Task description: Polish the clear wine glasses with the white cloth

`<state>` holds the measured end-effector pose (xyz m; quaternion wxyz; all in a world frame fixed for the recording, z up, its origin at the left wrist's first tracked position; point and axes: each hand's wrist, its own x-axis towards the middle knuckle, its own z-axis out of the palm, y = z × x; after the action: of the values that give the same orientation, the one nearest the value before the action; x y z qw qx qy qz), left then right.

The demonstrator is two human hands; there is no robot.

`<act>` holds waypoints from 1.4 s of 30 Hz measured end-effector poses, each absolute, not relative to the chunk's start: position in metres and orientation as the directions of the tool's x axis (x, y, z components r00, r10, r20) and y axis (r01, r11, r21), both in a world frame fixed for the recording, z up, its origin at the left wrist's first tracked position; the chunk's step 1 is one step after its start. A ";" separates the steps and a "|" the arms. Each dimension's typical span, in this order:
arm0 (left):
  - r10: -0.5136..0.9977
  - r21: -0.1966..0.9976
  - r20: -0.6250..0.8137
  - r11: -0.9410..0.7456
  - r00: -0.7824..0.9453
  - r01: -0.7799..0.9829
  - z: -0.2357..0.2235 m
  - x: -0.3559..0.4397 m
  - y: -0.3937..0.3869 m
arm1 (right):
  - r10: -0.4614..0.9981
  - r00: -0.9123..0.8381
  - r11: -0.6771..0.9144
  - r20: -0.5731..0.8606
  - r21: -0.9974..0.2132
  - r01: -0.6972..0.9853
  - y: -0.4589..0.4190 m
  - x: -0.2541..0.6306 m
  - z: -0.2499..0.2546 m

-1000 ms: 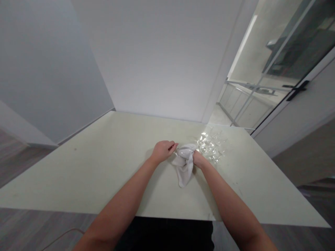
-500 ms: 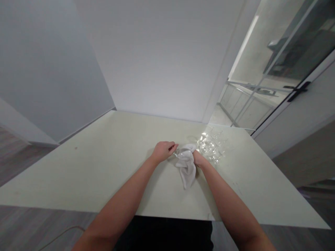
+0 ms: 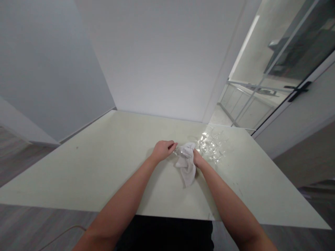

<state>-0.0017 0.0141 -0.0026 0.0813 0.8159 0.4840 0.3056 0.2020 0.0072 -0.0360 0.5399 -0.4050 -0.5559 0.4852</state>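
Observation:
My left hand point(image 3: 164, 150) is closed on the stem end of a clear wine glass point(image 3: 178, 151) held on its side above the table. A white cloth point(image 3: 187, 161) wraps the bowl of the glass and droops below it. My right hand point(image 3: 197, 158) grips the cloth from the right, its fingers mostly hidden inside the folds. Just beyond that hand, several clear stemmed glasses point(image 3: 209, 144) stand close together; their outlines overlap and are hard to tell apart.
The pale table point(image 3: 110, 157) reaches from wall to near edge. A white wall point(image 3: 162, 69) rises along its far side. At the right stands a glass-paned door with a black handle point(image 3: 299, 91). A thin cable point(image 3: 62, 232) lies on the floor at lower left.
The cloth has shifted slightly and its folds lie differently around the glass. Both hands keep nearly the same place and grip. The standing glasses have not moved.

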 end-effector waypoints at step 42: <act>0.916 0.722 0.307 -0.400 0.258 0.564 -0.007 0.002 0.017 | 0.914 -0.382 0.197 0.137 -0.973 0.123 -0.001 0.200 -0.025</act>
<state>0.0020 0.0172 -0.0067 0.2437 0.7546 0.4903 0.3617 0.1996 -0.0008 -0.0249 0.3962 -0.3902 -0.6645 0.4992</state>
